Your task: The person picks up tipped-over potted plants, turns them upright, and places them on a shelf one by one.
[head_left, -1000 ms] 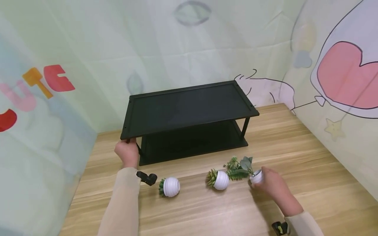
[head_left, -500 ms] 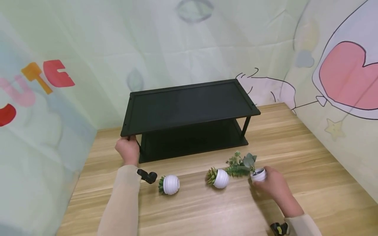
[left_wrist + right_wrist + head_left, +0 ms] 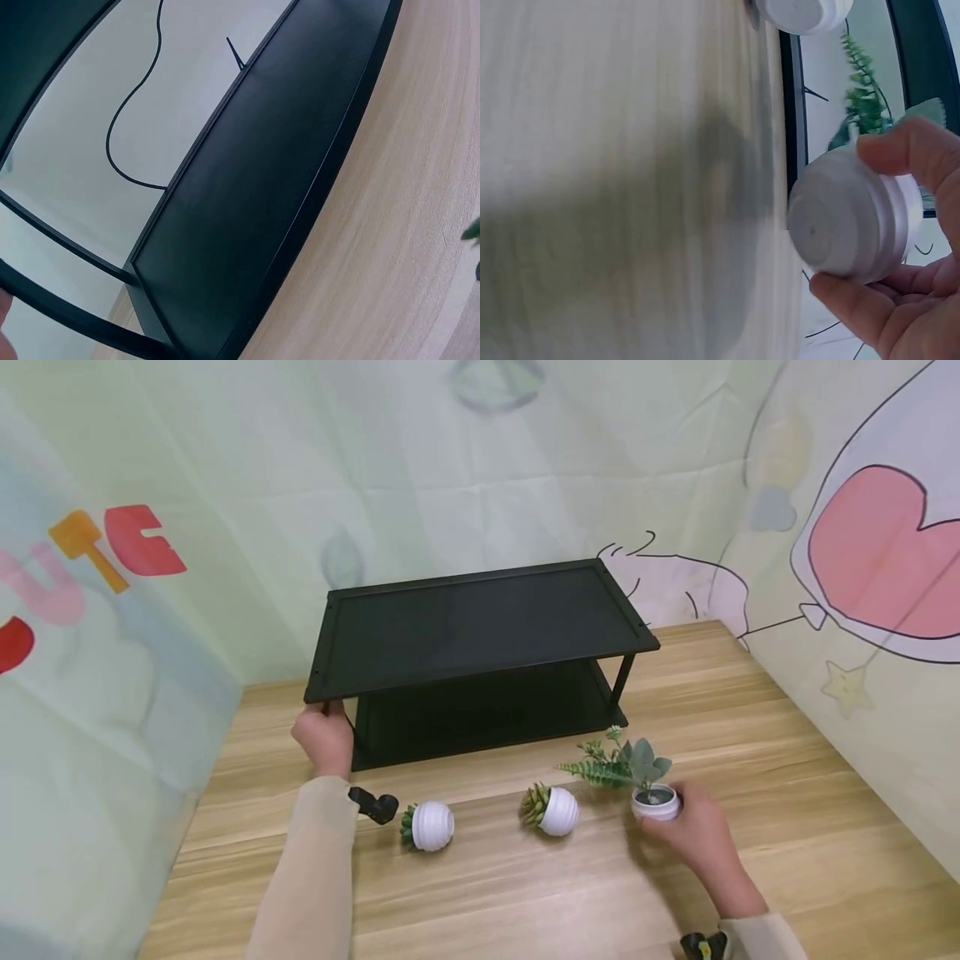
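A black two-tier shelf (image 3: 480, 627) stands on the wooden table. My left hand (image 3: 324, 740) is at its front left corner, fingers curled at the post just below the upper board; the board hides the fingertips. In the left wrist view only a sliver of that hand shows beside the post (image 3: 82, 319). My right hand (image 3: 697, 827) grips a small white ribbed pot with a leafy artificial plant (image 3: 656, 805), nearly upright. The right wrist view shows thumb and fingers round the pot (image 3: 844, 217), its base off the table. The nearest thing to it is a tipped succulent pot (image 3: 560, 812).
Another white succulent pot (image 3: 432, 826) lies on its side near the left forearm. The wooden table (image 3: 510, 893) runs between printed cloth walls (image 3: 465, 485) at the back and both sides. Thin black lines show behind the shelf in the left wrist view.
My right hand has turned the leafy plant's pot from tilted to nearly upright, raising its leaves. The left hand keeps its place at the shelf, and both succulent pots stay lying.
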Motion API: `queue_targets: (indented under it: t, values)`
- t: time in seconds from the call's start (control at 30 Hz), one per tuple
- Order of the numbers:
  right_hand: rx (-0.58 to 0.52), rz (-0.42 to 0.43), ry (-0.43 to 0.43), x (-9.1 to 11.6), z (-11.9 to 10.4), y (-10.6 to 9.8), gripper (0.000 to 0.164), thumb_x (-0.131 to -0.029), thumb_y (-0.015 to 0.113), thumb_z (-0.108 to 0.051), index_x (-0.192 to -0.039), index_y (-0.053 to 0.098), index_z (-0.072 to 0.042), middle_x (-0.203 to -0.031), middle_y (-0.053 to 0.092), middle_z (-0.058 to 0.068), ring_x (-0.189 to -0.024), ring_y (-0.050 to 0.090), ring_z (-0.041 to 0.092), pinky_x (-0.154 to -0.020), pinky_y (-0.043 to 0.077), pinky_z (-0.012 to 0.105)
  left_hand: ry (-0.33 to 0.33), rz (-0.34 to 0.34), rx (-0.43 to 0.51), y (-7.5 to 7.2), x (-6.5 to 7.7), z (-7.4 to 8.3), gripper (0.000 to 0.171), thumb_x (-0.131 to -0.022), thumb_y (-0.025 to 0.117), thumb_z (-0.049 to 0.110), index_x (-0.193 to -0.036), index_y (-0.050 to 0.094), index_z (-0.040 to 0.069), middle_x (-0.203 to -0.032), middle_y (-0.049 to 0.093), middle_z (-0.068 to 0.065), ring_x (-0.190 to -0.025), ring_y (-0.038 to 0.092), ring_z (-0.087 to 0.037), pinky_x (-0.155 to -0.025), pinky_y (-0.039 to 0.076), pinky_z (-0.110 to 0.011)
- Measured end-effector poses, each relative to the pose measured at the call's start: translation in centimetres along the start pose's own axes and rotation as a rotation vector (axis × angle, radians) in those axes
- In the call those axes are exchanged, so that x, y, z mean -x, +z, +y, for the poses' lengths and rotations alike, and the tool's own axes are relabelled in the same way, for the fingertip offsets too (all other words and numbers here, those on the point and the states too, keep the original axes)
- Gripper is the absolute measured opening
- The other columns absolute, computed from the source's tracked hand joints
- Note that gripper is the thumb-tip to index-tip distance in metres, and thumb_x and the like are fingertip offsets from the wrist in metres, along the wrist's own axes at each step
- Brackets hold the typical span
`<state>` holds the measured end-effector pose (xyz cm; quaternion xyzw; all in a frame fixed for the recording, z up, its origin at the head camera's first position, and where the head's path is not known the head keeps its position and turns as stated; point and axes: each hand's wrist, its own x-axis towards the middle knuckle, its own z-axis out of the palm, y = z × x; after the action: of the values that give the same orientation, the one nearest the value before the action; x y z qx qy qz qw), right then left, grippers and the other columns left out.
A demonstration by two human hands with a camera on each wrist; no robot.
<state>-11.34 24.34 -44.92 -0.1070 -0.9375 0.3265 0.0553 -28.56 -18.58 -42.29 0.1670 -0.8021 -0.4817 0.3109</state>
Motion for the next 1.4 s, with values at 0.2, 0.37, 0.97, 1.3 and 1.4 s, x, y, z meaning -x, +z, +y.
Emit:
queue_targets:
  t: [0.2, 0.37, 0.97, 1.3, 1.4]
  values:
    - [-0.041, 0.027, 0.003, 0.1, 0.4, 0.7, 0.064, -0.059, 0.08, -0.021, -0.104, 0.049, 0.011, -0.093, 0.059, 0.027, -0.082, 0.058, 0.035, -0.071, 0.049, 0.047, 0.015, 0.004, -0.011, 0.0, 0.0, -0.3, 0.025, -0.093, 0.051, 0.012, -0.089, 0.068, -0.006, -0.085, 0.067, -0.023, -0.071, 0.05, -0.026, -0.068, 0.038, -0.036]
    - [-0.092, 0.026, -0.023, 0.1, 0.6, 1.3, 0.07, -0.057, 0.082, -0.018, -0.111, 0.048, 0.01, -0.099, 0.059, 0.027, -0.087, 0.058, 0.035, -0.075, 0.048, 0.049, 0.036, 0.011, -0.027, 0.2, 0.0, -0.4, 0.026, -0.093, 0.05, 0.013, -0.088, 0.068, -0.005, -0.081, 0.066, -0.022, -0.068, 0.048, -0.025, -0.064, 0.036, -0.033]
    - [-0.163, 0.14, -0.141, -0.1, 1.2, 3.0, 0.044, -0.052, 0.082, -0.003, -0.088, 0.057, 0.002, -0.081, 0.062, 0.012, -0.075, 0.056, 0.023, -0.07, 0.045, 0.04, 0.053, 0.011, -0.031, 0.0, 0.0, -0.5, 0.025, -0.093, 0.052, 0.015, -0.093, 0.069, -0.004, -0.088, 0.068, -0.021, -0.07, 0.054, -0.029, -0.065, 0.039, -0.038]
    - [-0.152, 0.097, -0.124, -0.2, 1.7, 3.2, 0.037, -0.057, 0.083, -0.009, -0.087, 0.061, -0.003, -0.08, 0.064, 0.01, -0.071, 0.057, 0.021, -0.063, 0.047, 0.036, 0.102, 0.03, -0.056, 0.1, -0.1, -0.7, 0.025, -0.092, 0.051, 0.011, -0.084, 0.067, -0.006, -0.08, 0.067, -0.022, -0.063, 0.046, -0.028, -0.06, 0.034, -0.037]
    - [-0.144, 0.087, -0.107, 0.0, 1.6, 3.2, 0.049, -0.058, 0.083, -0.013, -0.098, 0.058, -0.001, -0.092, 0.064, 0.017, -0.083, 0.059, 0.03, -0.071, 0.048, 0.046, 0.102, 0.028, -0.056, 0.1, -0.1, -0.7, 0.025, -0.093, 0.051, 0.011, -0.084, 0.067, -0.006, -0.08, 0.067, -0.022, -0.063, 0.045, -0.027, -0.06, 0.033, -0.035]
